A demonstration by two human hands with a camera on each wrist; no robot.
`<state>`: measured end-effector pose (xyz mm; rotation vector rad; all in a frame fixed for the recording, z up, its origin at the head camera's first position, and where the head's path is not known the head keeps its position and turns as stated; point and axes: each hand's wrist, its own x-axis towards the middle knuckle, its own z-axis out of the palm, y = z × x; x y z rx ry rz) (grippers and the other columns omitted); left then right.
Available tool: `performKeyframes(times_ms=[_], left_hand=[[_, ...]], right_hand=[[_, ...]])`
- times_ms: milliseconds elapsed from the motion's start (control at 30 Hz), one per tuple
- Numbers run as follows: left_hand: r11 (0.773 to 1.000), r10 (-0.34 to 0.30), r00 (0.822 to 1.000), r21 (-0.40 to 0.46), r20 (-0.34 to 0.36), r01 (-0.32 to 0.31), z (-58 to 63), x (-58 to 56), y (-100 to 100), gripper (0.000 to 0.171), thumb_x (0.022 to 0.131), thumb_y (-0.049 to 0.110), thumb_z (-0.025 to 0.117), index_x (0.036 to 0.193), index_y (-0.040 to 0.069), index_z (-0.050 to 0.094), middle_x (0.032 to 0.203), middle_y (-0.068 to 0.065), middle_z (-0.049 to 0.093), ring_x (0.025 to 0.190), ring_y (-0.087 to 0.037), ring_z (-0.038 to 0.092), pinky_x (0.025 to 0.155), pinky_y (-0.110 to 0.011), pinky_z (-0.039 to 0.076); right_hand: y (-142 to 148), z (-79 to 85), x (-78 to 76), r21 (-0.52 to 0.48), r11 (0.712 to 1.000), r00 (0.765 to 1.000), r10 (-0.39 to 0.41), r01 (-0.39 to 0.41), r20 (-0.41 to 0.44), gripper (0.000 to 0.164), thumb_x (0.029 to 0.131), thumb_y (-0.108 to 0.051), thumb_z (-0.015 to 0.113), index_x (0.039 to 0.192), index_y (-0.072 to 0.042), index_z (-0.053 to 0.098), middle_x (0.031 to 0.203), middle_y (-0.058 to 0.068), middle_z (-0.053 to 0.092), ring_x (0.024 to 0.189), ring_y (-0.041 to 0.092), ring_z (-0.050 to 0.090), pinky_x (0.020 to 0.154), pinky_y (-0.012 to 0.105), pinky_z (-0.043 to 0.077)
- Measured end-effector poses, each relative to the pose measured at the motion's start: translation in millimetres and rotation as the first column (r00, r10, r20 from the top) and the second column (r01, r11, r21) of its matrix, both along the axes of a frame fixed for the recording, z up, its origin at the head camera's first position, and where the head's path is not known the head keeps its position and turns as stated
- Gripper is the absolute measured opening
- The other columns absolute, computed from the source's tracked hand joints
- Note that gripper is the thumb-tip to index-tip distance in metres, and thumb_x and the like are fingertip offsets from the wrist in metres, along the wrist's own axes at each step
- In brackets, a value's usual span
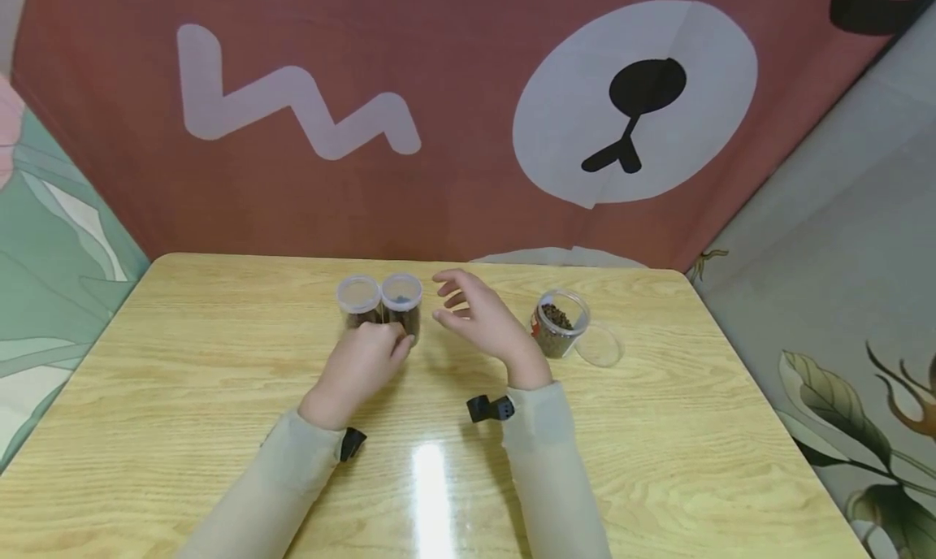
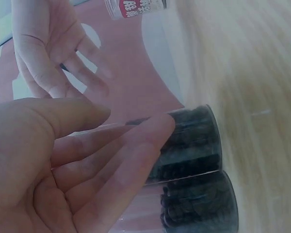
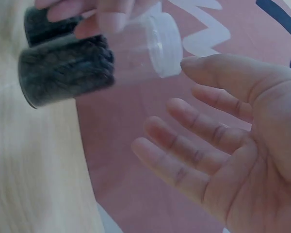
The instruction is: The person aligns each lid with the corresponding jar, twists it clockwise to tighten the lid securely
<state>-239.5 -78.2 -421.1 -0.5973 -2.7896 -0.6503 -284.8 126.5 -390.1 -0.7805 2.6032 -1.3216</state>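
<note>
Two clear plastic jars with dark contents stand side by side near the table's far edge: a left jar [image 1: 359,296] and a right jar [image 1: 402,305]. White rims top both, and the right one's dark filling [image 3: 68,70] reaches about halfway up. My left hand [image 1: 368,360] is in front of them, its fingers [image 2: 136,170] loosely extended and overlapping the jars, thumb apart. To the right of the pair, my right hand [image 1: 475,315] hovers with spread, slightly bent fingers [image 3: 179,150]. Nothing is in its grasp; its thumb tip lies close to the right jar's rim in the right wrist view.
Right of my right hand stands an open jar [image 1: 557,331] of brown granules with a red label [image 2: 136,7]. A clear round lid [image 1: 600,346] lies beside it on the wooden table [image 1: 695,429]. A printed cloth [image 1: 453,185] hangs behind the far edge.
</note>
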Motion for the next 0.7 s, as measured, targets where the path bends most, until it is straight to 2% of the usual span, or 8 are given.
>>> performKeyframes(times_ms=[200,300,367,467,567,700], left_hand=[[0.997,-0.072,0.997,-0.011,0.0,0.072,-2.8,0.6,3.8,0.024,0.097,0.008,0.064,0.073,0.008,0.061,0.057,0.002,0.052,0.049,-0.009,0.046,0.045,-0.028,0.043],[0.997,-0.077,0.997,-0.019,0.001,0.077,-5.1,2.1,5.1,0.016,0.098,0.01,0.065,0.083,0.005,0.065,0.062,0.0,0.057,0.052,-0.01,0.052,0.047,-0.029,0.046],[0.997,-0.074,0.997,-0.023,0.013,0.074,-7.6,2.7,6.6,0.012,0.099,0.012,0.066,0.093,0.002,0.069,0.071,-0.003,0.066,0.057,-0.013,0.06,0.05,-0.03,0.051],[0.997,-0.073,0.997,-0.015,0.034,0.073,-10.5,3.0,10.8,0.019,0.1,0.015,0.066,0.111,0.0,0.071,0.093,-0.009,0.074,0.075,-0.019,0.07,0.061,-0.033,0.058],[0.996,-0.087,0.994,0.013,0.068,0.086,-11.5,3.1,15.5,0.025,0.1,0.017,0.065,0.119,0.001,0.069,0.108,-0.012,0.073,0.086,-0.023,0.072,0.069,-0.036,0.06],[0.991,-0.128,0.986,0.045,0.103,0.124,-13.1,4.3,19.6,0.03,0.101,0.018,0.065,0.128,0.004,0.066,0.121,-0.013,0.069,0.093,-0.022,0.072,0.076,-0.036,0.061]], right_hand=[[11.6,4.4,0.5,0.031,0.999,0.997,-0.022,0.024,-0.071,0.043,0.101,-0.011,0.064,0.141,-0.004,0.052,0.132,0.017,0.055,0.117,0.035,0.059,0.101,0.049,0.052],[14.4,6.4,-0.2,0.042,0.998,0.993,-0.031,0.036,-0.117,0.038,0.101,-0.008,0.063,0.138,-0.003,0.055,0.133,0.017,0.055,0.117,0.036,0.059,0.101,0.051,0.051],[16.4,7.8,-0.2,0.051,0.998,0.99,-0.036,0.043,-0.137,0.036,0.101,-0.007,0.061,0.137,-0.004,0.056,0.134,0.016,0.055,0.118,0.036,0.059,0.102,0.051,0.051],[21.6,8.9,0.9,0.061,0.996,0.987,-0.059,0.069,-0.146,0.035,0.102,-0.007,0.06,0.136,-0.005,0.056,0.134,0.016,0.055,0.119,0.035,0.058,0.103,0.052,0.049],[29.7,9.9,2.7,0.061,0.992,0.984,-0.097,0.107,-0.151,0.035,0.102,-0.007,0.06,0.137,-0.004,0.056,0.135,0.016,0.055,0.12,0.035,0.056,0.105,0.053,0.048],[44.0,11.1,6.5,0.026,0.986,0.977,-0.161,0.166,-0.138,0.035,0.102,-0.008,0.06,0.137,-0.004,0.056,0.135,0.016,0.053,0.123,0.037,0.054,0.107,0.054,0.045]])
